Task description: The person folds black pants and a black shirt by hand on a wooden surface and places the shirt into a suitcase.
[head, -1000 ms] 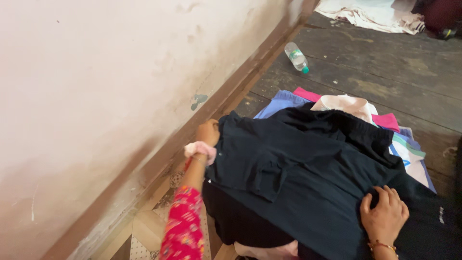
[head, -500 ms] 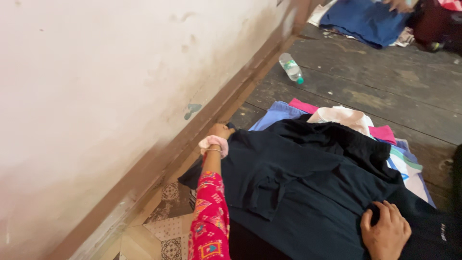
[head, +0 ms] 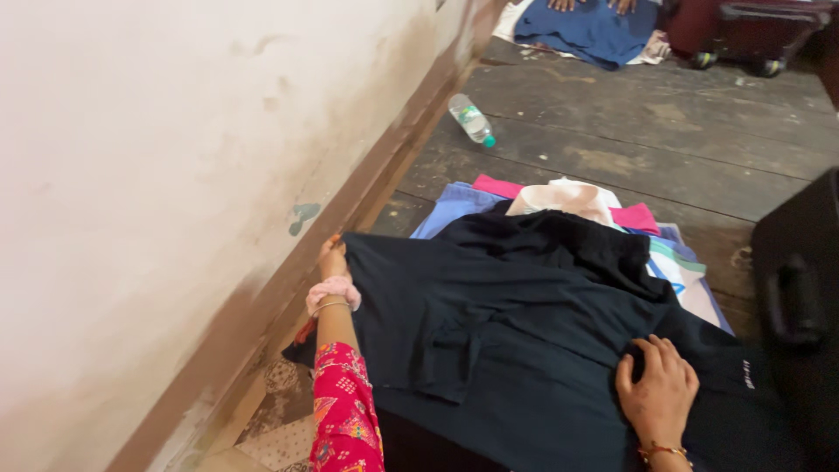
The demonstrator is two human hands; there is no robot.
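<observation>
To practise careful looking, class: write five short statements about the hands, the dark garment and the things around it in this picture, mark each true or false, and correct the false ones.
1. The left hand grips the far edge of the dark garment near the wall. True.
2. The right hand is raised clear of the cloth. False: it presses flat on the dark garment.
3. A plastic bottle lies on its side on the wooden floor. True.
4. The bottle has a red cap. False: the cap is green.
5. A pink scrunchie sits on the left wrist. True.
</observation>
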